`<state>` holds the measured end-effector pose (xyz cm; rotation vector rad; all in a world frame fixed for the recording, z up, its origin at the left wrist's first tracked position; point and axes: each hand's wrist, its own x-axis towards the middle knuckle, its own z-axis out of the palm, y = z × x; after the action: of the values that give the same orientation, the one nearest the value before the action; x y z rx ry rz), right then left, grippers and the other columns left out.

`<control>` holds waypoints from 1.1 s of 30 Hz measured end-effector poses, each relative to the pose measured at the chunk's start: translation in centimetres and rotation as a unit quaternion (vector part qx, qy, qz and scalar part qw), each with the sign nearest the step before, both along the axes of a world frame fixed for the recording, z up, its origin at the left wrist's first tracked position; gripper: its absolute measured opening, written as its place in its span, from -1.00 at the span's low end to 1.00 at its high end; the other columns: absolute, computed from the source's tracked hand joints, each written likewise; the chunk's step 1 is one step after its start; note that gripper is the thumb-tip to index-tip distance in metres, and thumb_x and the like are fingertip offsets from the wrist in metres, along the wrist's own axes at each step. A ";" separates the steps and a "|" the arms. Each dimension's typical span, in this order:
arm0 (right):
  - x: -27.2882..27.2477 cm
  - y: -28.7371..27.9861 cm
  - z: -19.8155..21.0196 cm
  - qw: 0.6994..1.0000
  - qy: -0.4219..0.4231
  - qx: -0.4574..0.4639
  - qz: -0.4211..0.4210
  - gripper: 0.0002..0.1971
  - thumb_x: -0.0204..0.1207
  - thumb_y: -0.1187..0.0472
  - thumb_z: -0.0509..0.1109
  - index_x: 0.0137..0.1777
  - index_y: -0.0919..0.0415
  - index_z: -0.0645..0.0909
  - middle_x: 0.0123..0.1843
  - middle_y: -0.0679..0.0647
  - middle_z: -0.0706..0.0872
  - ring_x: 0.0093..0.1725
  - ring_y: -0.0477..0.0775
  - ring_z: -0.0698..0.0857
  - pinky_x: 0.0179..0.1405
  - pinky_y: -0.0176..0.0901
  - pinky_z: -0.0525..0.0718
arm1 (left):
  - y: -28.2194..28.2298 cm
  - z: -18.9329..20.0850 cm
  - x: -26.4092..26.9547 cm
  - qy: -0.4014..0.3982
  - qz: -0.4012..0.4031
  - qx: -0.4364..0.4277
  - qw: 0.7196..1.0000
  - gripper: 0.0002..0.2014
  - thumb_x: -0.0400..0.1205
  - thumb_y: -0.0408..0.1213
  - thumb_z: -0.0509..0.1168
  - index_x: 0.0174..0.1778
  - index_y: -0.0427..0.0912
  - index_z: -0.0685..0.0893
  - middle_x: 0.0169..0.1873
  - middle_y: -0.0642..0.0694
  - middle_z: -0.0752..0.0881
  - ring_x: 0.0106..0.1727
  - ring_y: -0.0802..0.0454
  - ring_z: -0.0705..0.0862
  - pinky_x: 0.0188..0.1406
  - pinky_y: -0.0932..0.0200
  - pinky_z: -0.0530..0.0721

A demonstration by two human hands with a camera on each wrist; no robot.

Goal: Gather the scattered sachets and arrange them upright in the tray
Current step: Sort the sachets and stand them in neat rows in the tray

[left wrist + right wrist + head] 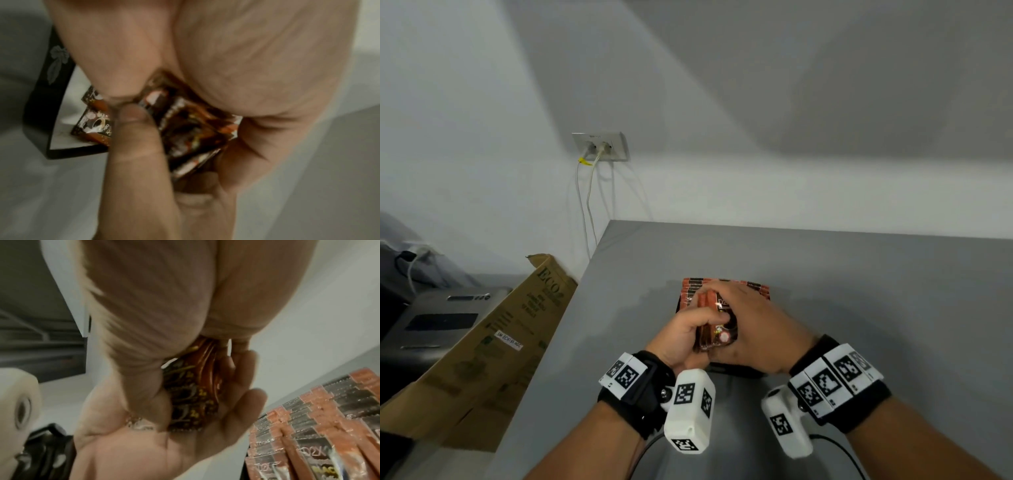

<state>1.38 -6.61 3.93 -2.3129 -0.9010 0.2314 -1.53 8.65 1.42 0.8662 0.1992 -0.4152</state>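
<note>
White wall, grey table

Bare grey table right of tray, cardboard box flanking its left edge, wall behind

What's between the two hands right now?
A bundle of sachets, gripped by the left hand and covered by the right hand, just above the tray. Right wrist view shows it best.
</note>
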 end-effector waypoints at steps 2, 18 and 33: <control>0.0 0.1 -0.2 1.000 0.000 0.013 0.017 -0.13 0.23 -0.11 0.62 0.55 -0.10 0.35 0.48 -0.19 0.48 0.49 -0.18 0.42 0.57 -0.07 0.40 | 0.2 0.1 0.0 -0.005 0.003 -0.012 1.000 -0.32 0.33 -0.44 0.45 0.43 -0.40 0.52 0.11 -0.40 0.69 0.12 -0.27 0.73 0.20 -0.14 0.66; 0.1 -0.5 -0.7 0.999 -0.032 0.005 0.015 -0.08 0.19 -0.22 0.61 0.57 -0.17 0.32 0.48 -0.24 0.47 0.48 -0.15 0.46 0.53 0.01 0.42 | -0.9 0.7 -0.1 -0.004 0.020 -0.002 1.000 -0.28 0.33 -0.36 0.49 0.45 -0.33 0.50 0.11 -0.38 0.69 0.11 -0.22 0.74 0.11 -0.09 0.72; 0.0 -0.3 0.1 1.000 -0.021 -0.003 0.012 0.01 0.14 -0.26 0.62 0.62 -0.16 0.28 0.52 -0.27 0.40 0.49 -0.21 0.36 0.57 -0.13 0.34 | -0.7 1.4 0.6 -0.014 0.043 0.031 0.999 -0.52 0.34 -0.58 0.28 0.22 -0.38 0.55 -0.17 -0.37 0.68 -0.26 -0.17 0.76 -0.33 0.05 0.75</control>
<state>1.39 -6.90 4.04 -2.3212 -0.9520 0.1963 -0.95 8.00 2.87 0.9200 0.2232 -0.3186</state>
